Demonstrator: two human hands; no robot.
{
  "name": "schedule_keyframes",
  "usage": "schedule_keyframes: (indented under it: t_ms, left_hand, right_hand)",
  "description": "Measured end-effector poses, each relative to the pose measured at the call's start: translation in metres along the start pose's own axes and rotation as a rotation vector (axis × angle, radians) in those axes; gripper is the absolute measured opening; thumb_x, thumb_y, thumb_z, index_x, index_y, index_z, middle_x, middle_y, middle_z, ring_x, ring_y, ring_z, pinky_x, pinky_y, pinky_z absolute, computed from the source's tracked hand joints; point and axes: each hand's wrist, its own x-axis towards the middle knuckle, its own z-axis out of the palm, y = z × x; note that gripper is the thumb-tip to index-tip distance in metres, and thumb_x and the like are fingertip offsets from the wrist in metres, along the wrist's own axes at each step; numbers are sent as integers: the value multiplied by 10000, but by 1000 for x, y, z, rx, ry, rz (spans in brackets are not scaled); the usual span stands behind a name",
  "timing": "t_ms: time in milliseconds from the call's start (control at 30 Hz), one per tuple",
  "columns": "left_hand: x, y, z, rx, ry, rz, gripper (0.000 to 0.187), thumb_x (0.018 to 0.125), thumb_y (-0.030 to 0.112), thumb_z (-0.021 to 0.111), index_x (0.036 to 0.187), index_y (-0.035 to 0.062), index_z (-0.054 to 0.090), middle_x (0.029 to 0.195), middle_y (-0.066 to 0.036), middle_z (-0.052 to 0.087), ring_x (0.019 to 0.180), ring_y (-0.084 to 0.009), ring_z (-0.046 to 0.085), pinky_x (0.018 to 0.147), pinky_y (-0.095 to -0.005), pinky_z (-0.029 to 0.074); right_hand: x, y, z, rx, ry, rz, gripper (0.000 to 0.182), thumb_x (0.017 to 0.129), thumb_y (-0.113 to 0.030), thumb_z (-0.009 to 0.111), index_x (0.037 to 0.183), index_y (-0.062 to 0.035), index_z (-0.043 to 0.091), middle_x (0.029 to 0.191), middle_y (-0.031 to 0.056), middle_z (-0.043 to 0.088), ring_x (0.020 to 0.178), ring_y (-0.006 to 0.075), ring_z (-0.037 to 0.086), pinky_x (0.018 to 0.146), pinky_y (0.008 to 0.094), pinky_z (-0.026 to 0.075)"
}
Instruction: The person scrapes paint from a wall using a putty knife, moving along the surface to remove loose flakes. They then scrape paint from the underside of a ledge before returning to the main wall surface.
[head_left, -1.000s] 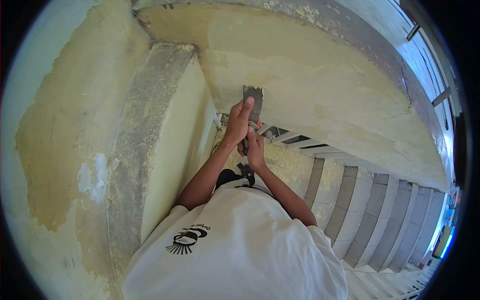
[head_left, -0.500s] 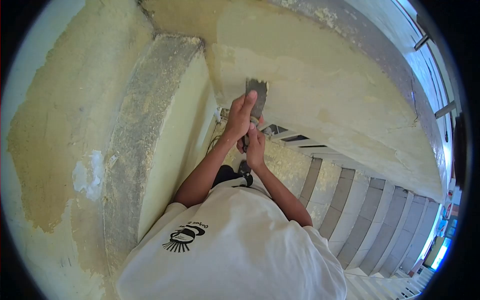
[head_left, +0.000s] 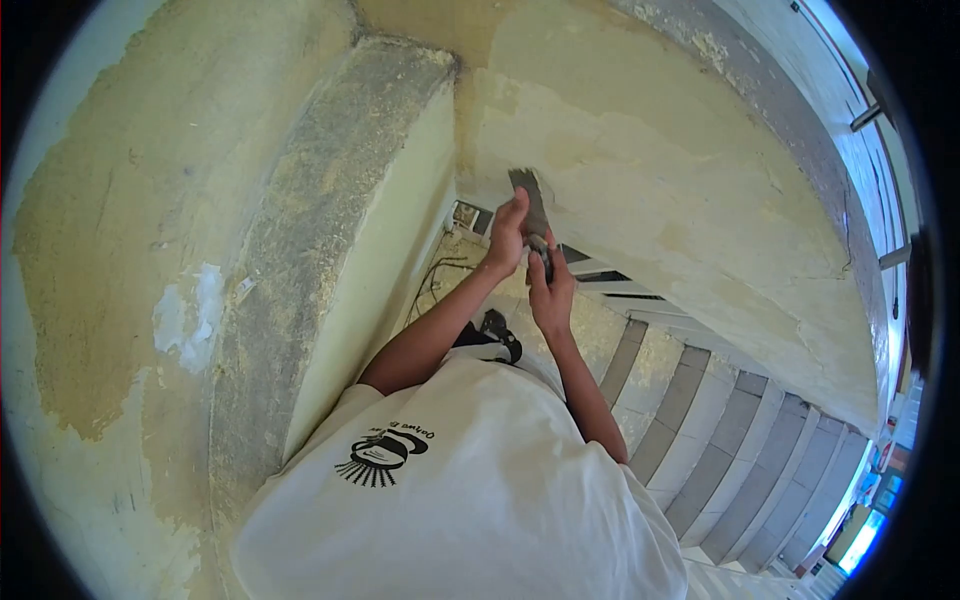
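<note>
Our right hand grasps a scraper near its base; our left hand (nearer the tip) grips its blade, angled far and slightly left.

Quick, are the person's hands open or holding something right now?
Left hand: closed on the scraper, thumb at its blade.
Right hand: closed around the scraper's handle.

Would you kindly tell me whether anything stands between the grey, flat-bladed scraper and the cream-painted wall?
Nothing visible does: the grey, flat-bladed scraper, held in the bare left hand and the bare right hand, has its upper end at the cream-painted wall, though whether it touches is unclear.
</note>
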Motion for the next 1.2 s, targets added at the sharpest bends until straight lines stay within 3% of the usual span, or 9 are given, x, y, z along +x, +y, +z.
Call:
schedule_keyframes:
  t_ms: [33, 133, 200, 433, 633, 733, 1067, 1100, 1200]
  left_hand:
    - [1, 1, -2, -10, 7, 1, 540, 912, 532, 357, 764, 33, 500, 575, -85, 531, 493, -188, 551, 514, -299, 472]
    - [-6, 8, 7, -60, 46, -47, 547, 905, 547, 359, 734, 44, 493, 548, -86, 513, 466, -170, 525, 471, -290, 453]
    - [-9, 7, 18, -137, 114, -98, 550, 900, 555, 360, 715, 53, 483, 538, -84, 503, 453, -167, 512, 451, -287, 442]
    - [-8, 10, 21, -162, -13, -75, 491, 918, 534, 327, 770, 81, 445, 564, -68, 469, 546, -192, 498, 554, -330, 443]
    - [-7, 13, 21, -287, -23, -111, 433, 920, 508, 348, 813, 98, 434, 574, -56, 458, 567, -192, 501, 583, -323, 438]
    - [1, 21, 17, -349, 96, -57, 424, 921, 501, 348, 818, 100, 437, 578, -60, 463, 580, -203, 510, 597, -321, 436]
    - [5, 20, -1, -382, -7, -70, 441, 931, 500, 311, 824, 95, 450, 603, -74, 482, 588, -228, 518, 578, -344, 440]
    - [2, 13, 8, -292, 106, -131, 441, 931, 502, 311, 819, 100, 453, 590, -67, 475, 576, -218, 513, 575, -337, 438]
    - [0, 0, 18, -351, 31, -113, 434, 929, 501, 318, 816, 103, 449, 590, -62, 471, 578, -220, 512, 580, -343, 440]
  right_hand:
    - [2, 0, 2, -39, -15, 30, 334, 894, -214, 534, 1113, 37, 513, 598, 128, 510, 497, 181, 485, 484, 313, 387]
    - [-13, -15, -8, -32, -82, 79, 322, 892, -207, 533, 1096, 42, 517, 609, 164, 520, 494, 205, 496, 485, 334, 388]
    - [-11, -19, -12, -94, -43, 17, 324, 887, -201, 537, 1098, 44, 523, 606, 193, 535, 498, 268, 525, 487, 363, 395]
    - [-4, -48, -31, -261, -40, -69, 246, 866, -193, 564, 938, 42, 557, 610, 229, 544, 523, 378, 553, 469, 411, 400]
    - [0, -62, -36, -288, -93, -16, 243, 864, -202, 566, 901, 38, 555, 637, 243, 557, 596, 417, 567, 495, 426, 420]
    - [16, -64, -26, -390, -112, -95, 260, 864, -219, 565, 909, 37, 560, 653, 246, 564, 620, 430, 565, 516, 441, 432]
    - [12, -60, -20, -384, -115, -100, 294, 869, -249, 559, 967, 27, 577, 715, 254, 578, 654, 426, 568, 535, 464, 428]
    - [11, -59, -23, -344, -82, -78, 285, 872, -245, 557, 940, 31, 572, 693, 248, 564, 621, 413, 545, 524, 434, 415]
    - [10, -58, -31, -316, -76, -50, 276, 880, -236, 551, 897, 39, 564, 644, 233, 534, 546, 371, 501, 508, 367, 392]
